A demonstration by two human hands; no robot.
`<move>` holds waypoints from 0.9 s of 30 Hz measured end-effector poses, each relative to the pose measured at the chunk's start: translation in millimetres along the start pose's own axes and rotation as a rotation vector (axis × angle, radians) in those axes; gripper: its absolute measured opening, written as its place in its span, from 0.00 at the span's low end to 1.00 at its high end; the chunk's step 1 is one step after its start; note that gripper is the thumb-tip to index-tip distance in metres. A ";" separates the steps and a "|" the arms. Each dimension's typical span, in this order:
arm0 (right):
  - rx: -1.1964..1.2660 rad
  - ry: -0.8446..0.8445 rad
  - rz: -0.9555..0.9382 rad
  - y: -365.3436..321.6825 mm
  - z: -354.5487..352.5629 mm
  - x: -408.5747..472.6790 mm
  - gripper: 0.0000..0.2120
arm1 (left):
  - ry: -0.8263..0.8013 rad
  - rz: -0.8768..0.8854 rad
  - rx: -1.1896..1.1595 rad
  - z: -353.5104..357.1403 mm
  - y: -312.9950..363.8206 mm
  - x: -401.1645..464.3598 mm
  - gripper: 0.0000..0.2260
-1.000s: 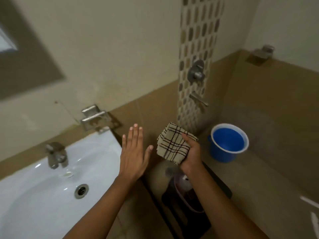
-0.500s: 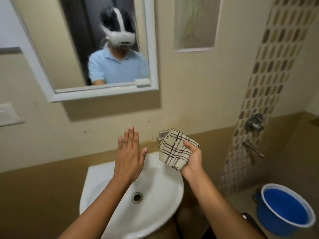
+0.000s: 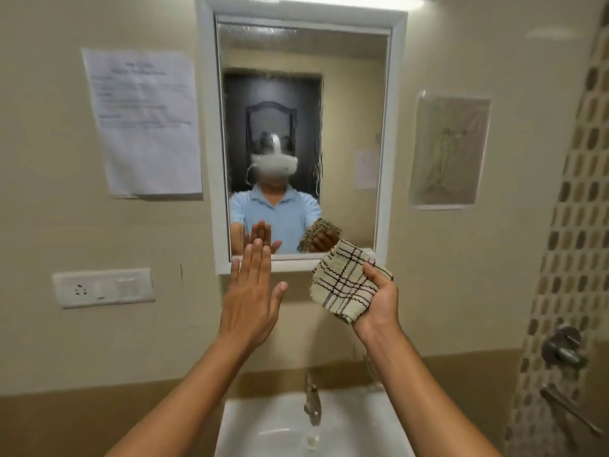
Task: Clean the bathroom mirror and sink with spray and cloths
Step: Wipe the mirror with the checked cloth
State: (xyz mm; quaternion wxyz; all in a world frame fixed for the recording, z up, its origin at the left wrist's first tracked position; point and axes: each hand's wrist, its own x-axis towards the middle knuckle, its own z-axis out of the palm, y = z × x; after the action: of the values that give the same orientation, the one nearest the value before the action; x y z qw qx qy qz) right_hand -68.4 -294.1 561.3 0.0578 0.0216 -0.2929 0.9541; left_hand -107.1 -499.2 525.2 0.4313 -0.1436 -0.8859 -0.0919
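- Sink (image 3: 263,433), white, lies nearest at the bottom of the view, below both forearms, with a metal tap (image 3: 311,402) standing at its back edge.
- Left hand (image 3: 252,300) is raised above the sink with the fingers straight and together, thumb out to the side, grasping nothing.
- Right hand (image 3: 379,300) is clenched around a folded checked cloth (image 3: 344,282), cream with dark lines, held up just beside the lower right corner of the mirror frame.
- The two hands are apart, at about the same height, in front of the wall.
- Mirror (image 3: 303,103), in a white frame, hangs on the beige wall above the sink; streaks run down its glass, and it reflects a person in a light blue shirt with both hands and the cloth.
- A switch plate (image 3: 103,286) sits on the wall to the left of the hands, with a printed paper sheet (image 3: 145,123) above it.
- A plastic-covered picture (image 3: 448,150) hangs to the right of the mirror.
- Shower valves (image 3: 562,347) are fixed on a mosaic tile strip at far right.
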 end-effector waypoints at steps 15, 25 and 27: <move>0.037 -0.164 -0.344 -118.9 126.0 70.1 0.12 | 0.272 0.046 0.170 -47.9 -30.5 181.9 0.30; -0.019 0.108 -0.899 -194.0 203.1 121.8 0.13 | 0.430 0.024 0.324 -101.9 -65.8 260.8 0.31; -0.169 0.131 -1.143 -201.4 220.5 133.1 0.19 | 0.451 0.016 0.316 -107.1 -73.1 272.9 0.31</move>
State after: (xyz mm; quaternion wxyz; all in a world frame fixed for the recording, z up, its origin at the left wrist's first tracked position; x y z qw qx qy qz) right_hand -174.1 -239.5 865.8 0.5833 0.1126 -0.3055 0.7441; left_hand -212.6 -551.0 803.6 0.6354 -0.0573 -0.7697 0.0212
